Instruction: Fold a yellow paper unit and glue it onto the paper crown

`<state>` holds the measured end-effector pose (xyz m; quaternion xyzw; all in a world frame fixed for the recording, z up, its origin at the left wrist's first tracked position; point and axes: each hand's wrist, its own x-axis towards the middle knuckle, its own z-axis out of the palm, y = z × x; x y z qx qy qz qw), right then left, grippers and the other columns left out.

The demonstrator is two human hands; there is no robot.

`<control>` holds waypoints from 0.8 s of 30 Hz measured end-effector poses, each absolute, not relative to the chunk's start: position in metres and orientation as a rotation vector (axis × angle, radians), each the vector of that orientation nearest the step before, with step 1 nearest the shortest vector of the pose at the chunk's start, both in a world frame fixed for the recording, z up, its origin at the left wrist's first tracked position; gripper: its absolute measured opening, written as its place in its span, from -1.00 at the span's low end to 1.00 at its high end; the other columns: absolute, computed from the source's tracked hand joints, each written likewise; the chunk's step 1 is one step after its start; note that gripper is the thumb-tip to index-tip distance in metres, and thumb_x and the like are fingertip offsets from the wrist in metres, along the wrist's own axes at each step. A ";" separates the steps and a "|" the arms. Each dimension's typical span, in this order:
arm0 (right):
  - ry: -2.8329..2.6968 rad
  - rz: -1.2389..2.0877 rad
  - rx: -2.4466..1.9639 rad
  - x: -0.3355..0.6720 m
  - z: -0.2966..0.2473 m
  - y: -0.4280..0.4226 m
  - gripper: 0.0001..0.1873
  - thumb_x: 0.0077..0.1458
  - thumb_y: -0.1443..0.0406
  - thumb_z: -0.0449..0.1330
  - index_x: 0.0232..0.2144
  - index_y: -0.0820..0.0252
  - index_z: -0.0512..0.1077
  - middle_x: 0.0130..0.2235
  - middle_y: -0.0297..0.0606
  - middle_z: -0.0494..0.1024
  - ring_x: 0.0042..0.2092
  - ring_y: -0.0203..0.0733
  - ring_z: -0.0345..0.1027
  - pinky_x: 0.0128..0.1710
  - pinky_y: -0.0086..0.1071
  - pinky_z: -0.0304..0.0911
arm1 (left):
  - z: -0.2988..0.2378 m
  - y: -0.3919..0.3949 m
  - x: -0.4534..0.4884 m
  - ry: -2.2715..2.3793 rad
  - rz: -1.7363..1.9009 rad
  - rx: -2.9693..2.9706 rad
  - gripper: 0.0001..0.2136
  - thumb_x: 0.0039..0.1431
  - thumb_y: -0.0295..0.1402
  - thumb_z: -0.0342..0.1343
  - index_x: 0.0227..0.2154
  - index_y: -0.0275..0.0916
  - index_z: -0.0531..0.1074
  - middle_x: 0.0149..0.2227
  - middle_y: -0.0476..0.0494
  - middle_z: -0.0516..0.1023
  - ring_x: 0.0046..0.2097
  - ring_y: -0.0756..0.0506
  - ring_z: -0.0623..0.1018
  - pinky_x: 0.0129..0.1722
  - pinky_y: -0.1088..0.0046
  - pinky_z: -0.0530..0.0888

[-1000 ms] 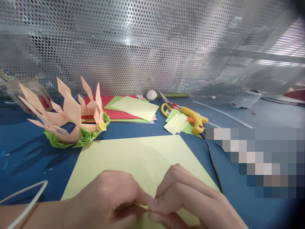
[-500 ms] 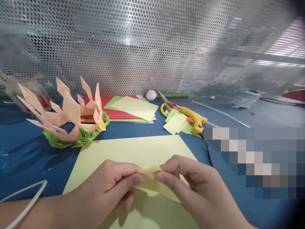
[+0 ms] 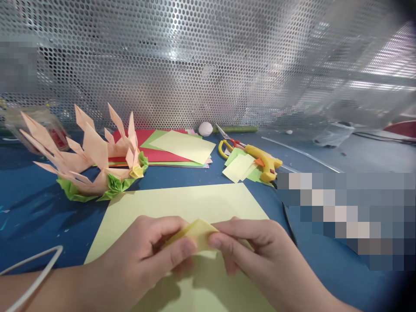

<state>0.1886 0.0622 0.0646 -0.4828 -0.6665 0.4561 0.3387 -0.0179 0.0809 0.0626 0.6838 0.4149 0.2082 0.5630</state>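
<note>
Both of my hands pinch a small folded piece of pale yellow paper (image 3: pixel 198 234) just above a large pale yellow sheet (image 3: pixel 188 203) on the blue table. My left hand (image 3: pixel 152 255) grips its left side between thumb and fingers. My right hand (image 3: pixel 256 255) pinches its right side, thumb tip on the fold. The little piece is raised and peaked in the middle.
A peach and green folded paper flower (image 3: pixel 87 160) stands at the left. Behind lie a stack of coloured sheets (image 3: pixel 169 149), yellow-handled scissors (image 3: pixel 227 145), a yellow glue gun (image 3: pixel 264 162) on small paper squares, its black cord (image 3: pixel 287 216), a white ball (image 3: pixel 206 128). A white wire loop (image 3: pixel 35 266) lies near left. Perforated metal wall (image 3: pixel 208 60) behind.
The hands lifted from the near edge of the sheet and brought the small folded piece up. It now shows a peaked fold between the thumbs.
</note>
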 end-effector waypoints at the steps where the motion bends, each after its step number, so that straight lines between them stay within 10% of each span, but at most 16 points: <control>1: -1.781 1.148 -1.238 0.189 0.065 0.061 -0.69 0.23 0.19 0.17 -0.48 0.05 0.64 -0.67 -0.44 0.35 -0.54 -0.30 0.18 -0.46 -0.45 0.19 | 0.063 0.081 -0.019 0.991 0.490 1.673 -0.60 0.30 -0.02 0.02 -0.44 -0.26 0.46 -0.57 0.07 0.34 -0.55 0.05 0.26 -0.59 0.56 0.16; 7: -1.988 0.915 -1.201 0.190 0.064 0.060 -0.68 0.30 0.14 0.14 -0.38 0.05 0.64 -0.63 -0.42 0.53 -0.55 -0.29 0.31 -0.40 -0.44 0.27 | 0.060 0.080 -0.020 0.903 0.533 1.569 -0.57 0.33 -0.02 -0.04 -0.42 -0.27 0.49 -0.50 -0.12 0.59 -0.50 -0.02 0.50 -0.51 0.54 0.36; 15: -2.015 0.803 -1.076 0.194 0.058 0.054 -0.67 0.31 0.26 0.13 0.10 0.01 0.45 -0.52 -0.47 0.58 -0.50 -0.33 0.42 -0.42 -0.51 0.33 | 0.059 0.083 -0.021 0.992 0.497 1.548 -0.64 0.22 -0.06 0.15 -0.49 -0.25 0.53 -0.55 0.01 0.48 -0.52 0.03 0.34 -0.55 0.54 0.23; 24: -1.915 0.652 -0.811 0.188 0.069 0.060 -0.63 0.06 0.56 0.07 -0.25 0.17 0.60 -0.29 -0.23 0.60 -0.26 -0.30 0.55 -0.22 -0.54 0.45 | 0.063 0.085 -0.015 0.879 0.568 1.220 -0.68 0.14 -0.08 0.27 -0.46 -0.28 0.57 -0.56 0.04 0.52 -0.54 0.04 0.50 -0.51 0.58 0.36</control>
